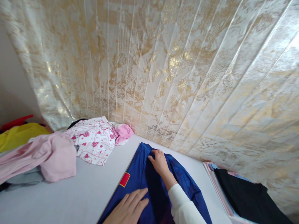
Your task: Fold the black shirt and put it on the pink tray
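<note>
A shiny blue long-sleeved top [136, 161] lies on the white surface in front of me, with a darker panel down its middle and a red, yellow-edged patch on one side. Its lower part runs out of the picture. My left hand [128, 207] rests flat on the fabric below the patch, fingers stretched out. Farther up, near the collar end, my right hand [160, 161] touches the top with slightly bent fingers and the thumb apart. A white sleeve covers the right forearm.
Left stands a loose heap with a pink garment [59, 155], a yellow one [23, 135] and a white printed one [95, 140]. On the right, a black garment [245, 193] tops a folded stack. A gold-patterned curtain [149, 68] hangs behind the white surface [81, 199].
</note>
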### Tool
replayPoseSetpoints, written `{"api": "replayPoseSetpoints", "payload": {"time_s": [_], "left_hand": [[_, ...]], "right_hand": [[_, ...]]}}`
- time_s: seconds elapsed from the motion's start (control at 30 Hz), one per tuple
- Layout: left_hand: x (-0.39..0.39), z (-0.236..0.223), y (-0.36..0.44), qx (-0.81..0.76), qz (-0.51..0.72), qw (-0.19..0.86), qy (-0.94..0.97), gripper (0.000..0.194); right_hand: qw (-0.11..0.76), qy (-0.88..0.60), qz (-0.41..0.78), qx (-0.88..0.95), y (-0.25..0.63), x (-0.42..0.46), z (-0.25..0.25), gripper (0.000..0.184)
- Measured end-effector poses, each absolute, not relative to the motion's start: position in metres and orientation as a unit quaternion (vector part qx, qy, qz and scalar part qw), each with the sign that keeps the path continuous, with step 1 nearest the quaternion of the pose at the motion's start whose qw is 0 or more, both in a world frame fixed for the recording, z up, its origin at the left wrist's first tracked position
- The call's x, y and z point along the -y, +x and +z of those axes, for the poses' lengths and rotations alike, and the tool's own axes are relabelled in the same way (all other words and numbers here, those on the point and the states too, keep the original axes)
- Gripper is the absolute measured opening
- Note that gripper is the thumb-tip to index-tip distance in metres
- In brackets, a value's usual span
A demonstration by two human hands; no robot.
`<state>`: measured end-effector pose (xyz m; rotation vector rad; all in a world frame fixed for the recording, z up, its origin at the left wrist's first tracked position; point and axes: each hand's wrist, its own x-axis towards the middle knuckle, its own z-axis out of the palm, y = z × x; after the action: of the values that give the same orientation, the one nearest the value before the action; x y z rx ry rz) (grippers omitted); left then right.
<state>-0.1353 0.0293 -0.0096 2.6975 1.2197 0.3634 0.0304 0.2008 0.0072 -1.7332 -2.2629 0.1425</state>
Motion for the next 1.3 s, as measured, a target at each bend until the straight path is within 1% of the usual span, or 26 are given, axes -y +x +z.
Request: {"api": "replayPoseSetpoints", "payload": {"time_s": [0.07,0.1,0.13,0.23,0.27,0.37,0.43,0.5,0.57,0.63,0.77,0.87,0.97,1.03,1.17,1.23,1.3], "left_hand": [[-0.044,-0.010,-0.125,-0.428,0.117,0.081,0.893,0.065],[-0.052,-0.013,-0.121,-0.429,0.115,0.076,0.893,0.072],[-0.059,-0.020,-0.117,-0.428,0.113,0.065,0.894,0.072],[-0.072,-0.047,-0.111,-0.418,0.122,-0.012,0.900,0.057],[-0.074,-0.056,-0.111,-0.413,0.126,-0.048,0.901,0.055],[-0.075,-0.070,-0.113,-0.402,0.137,-0.147,0.893,0.057],[-0.075,-0.071,-0.114,-0.395,0.146,-0.189,0.887,0.055],[-0.076,-0.068,-0.115,-0.384,0.154,-0.202,0.887,0.050],[-0.077,-0.067,-0.114,-0.379,0.160,-0.186,0.892,0.047],[-0.078,-0.068,-0.114,-0.380,0.163,-0.158,0.897,0.046],[-0.077,-0.072,-0.114,-0.379,0.150,-0.136,0.903,0.049],[-0.076,-0.070,-0.114,-0.378,0.136,-0.120,0.908,0.049],[-0.075,-0.060,-0.114,-0.392,0.116,-0.063,0.910,0.051],[-0.073,-0.048,-0.114,-0.405,0.098,-0.001,0.909,0.054],[-0.066,-0.019,-0.116,-0.419,0.077,0.142,0.894,0.076],[-0.063,-0.004,-0.115,-0.417,0.075,0.192,0.885,0.077],[-0.060,0.011,-0.112,-0.410,0.081,0.227,0.880,0.073]], "right_hand": [[0.157,-0.604,0.048,0.780,0.025,-0.213,0.008,0.028],[0.162,-0.606,0.046,0.777,0.022,-0.218,0.007,0.023],[0.167,-0.608,0.043,0.775,0.020,-0.222,0.006,0.018],[0.177,-0.613,0.032,0.770,0.018,-0.231,0.001,0.012],[0.180,-0.612,0.028,0.769,0.018,-0.233,-0.001,0.011],[0.195,-0.605,0.015,0.772,0.016,-0.234,-0.003,0.016],[0.206,-0.589,0.007,0.782,0.012,-0.230,-0.005,0.027],[0.208,-0.555,0.007,0.806,0.006,-0.223,-0.008,0.039],[0.196,-0.502,0.020,0.842,0.002,-0.217,-0.014,0.047],[0.181,-0.463,0.050,0.866,-0.001,-0.214,-0.021,0.051],[0.178,-0.464,0.101,0.862,-0.002,-0.219,-0.031,0.062],[0.188,-0.466,0.110,0.857,-0.002,-0.224,-0.030,0.061],[0.213,-0.496,0.113,0.834,0.014,-0.223,-0.025,0.056],[0.238,-0.542,0.103,0.799,0.044,-0.215,-0.020,0.055],[0.268,-0.645,0.064,0.712,0.143,-0.172,-0.012,0.055],[0.264,-0.689,0.045,0.673,0.192,-0.140,-0.011,0.052],[0.254,-0.707,0.042,0.658,0.227,-0.111,-0.012,0.042]]}}
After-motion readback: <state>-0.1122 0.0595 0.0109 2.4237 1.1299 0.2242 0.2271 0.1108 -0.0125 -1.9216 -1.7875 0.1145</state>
